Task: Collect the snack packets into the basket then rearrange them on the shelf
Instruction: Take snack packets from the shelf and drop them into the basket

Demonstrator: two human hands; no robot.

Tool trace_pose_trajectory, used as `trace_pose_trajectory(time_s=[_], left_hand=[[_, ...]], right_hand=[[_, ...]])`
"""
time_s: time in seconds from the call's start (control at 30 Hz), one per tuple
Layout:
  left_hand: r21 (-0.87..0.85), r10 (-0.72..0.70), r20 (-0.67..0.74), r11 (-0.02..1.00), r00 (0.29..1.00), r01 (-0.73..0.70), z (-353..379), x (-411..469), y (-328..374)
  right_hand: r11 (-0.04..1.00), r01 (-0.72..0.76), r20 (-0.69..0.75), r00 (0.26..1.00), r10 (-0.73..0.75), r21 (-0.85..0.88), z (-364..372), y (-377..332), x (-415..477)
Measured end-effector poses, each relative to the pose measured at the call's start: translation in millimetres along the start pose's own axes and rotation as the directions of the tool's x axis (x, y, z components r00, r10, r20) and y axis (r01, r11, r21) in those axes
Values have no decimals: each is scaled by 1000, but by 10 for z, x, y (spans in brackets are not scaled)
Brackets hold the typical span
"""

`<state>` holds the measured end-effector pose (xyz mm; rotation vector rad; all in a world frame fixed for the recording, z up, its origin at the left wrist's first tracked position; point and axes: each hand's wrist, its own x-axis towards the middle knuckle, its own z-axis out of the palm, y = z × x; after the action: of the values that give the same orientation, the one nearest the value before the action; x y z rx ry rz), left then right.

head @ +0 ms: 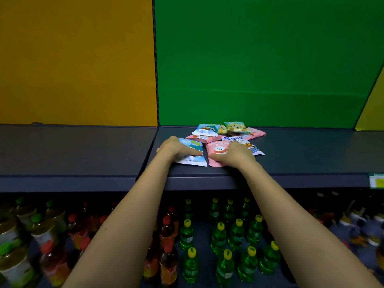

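Note:
Several snack packets lie in a loose heap on the dark shelf (301,154) in front of the green back panel. My left hand (176,149) rests on a blue and white packet (193,157) near the shelf's front edge, thumb stretched along it. My right hand (232,154) lies on a pink packet (218,151) beside it, thumb at the packet's near side. Behind them are another blue packet (206,129), a yellow-green packet (235,127), a second pink packet (256,133) and a white packet (254,149). No basket is in view.
The shelf continues left under a yellow panel (76,59). A green price tag (376,180) sits on the front rail at right. Below, green bottles (224,242) fill the middle, red and orange bottles (168,246) stand left of them, cups (18,246) at far left.

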<state>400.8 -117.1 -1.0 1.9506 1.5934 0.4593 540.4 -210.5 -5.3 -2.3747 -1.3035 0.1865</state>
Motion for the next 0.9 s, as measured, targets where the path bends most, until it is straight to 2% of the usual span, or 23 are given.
trace_pose_trajectory(time_s=[0.07, 0.13, 0.23, 0.33, 0.4, 0.47, 0.57, 0.63, 0.7, 0.77, 0.9], left_hand=[[-115, 24, 12, 993, 1000, -22, 17, 36, -62], [-253, 72, -40, 964, 997, -79, 46, 43, -151], [-506, 104, -245, 834, 964, -219, -39, -78, -352], [-624, 120, -394, 694, 911, -361, -341, -376, -691], [-635, 103, -455, 659, 885, -403, -584, -646, -1003], [-663, 40, -482, 636, 875, -394, -815, -973, -1388], [-677, -101, -498, 666, 861, -313, -1095, -1490, -2153], [-679, -227, -498, 702, 837, -214, -1217, -1861, -2726], [-709, -362, -498, 693, 788, -129, -1290, -2271, -3255], [-767, -489, -490, 635, 722, -90, -1335, -2733, -3747], [-836, -678, -488, 544, 550, -71, -1416, -3693, -4551]], right_hand=[[998, -16, -33, 999, 18, 60, 46, 26, 15], [991, -32, -80, 996, 42, 126, 99, 51, 21], [977, -38, -78, 995, 56, 211, 116, 85, -30], [929, 13, -184, 981, 60, 371, 99, 53, -207], [845, 141, -287, 958, 15, 516, 121, -42, -379], [696, 269, -314, 947, -65, 666, 184, -232, -579], [493, 291, -197, 952, -234, 820, 430, -642, -921], [428, 248, -84, 927, -367, 869, 703, -945, -1155], [419, 202, 35, 870, -492, 885, 1030, -1267, -1404], [443, 162, 151, 792, -591, 882, 1391, -1629, -1716], [485, 43, 353, 631, -691, 873, 2097, -2333, -2487]])
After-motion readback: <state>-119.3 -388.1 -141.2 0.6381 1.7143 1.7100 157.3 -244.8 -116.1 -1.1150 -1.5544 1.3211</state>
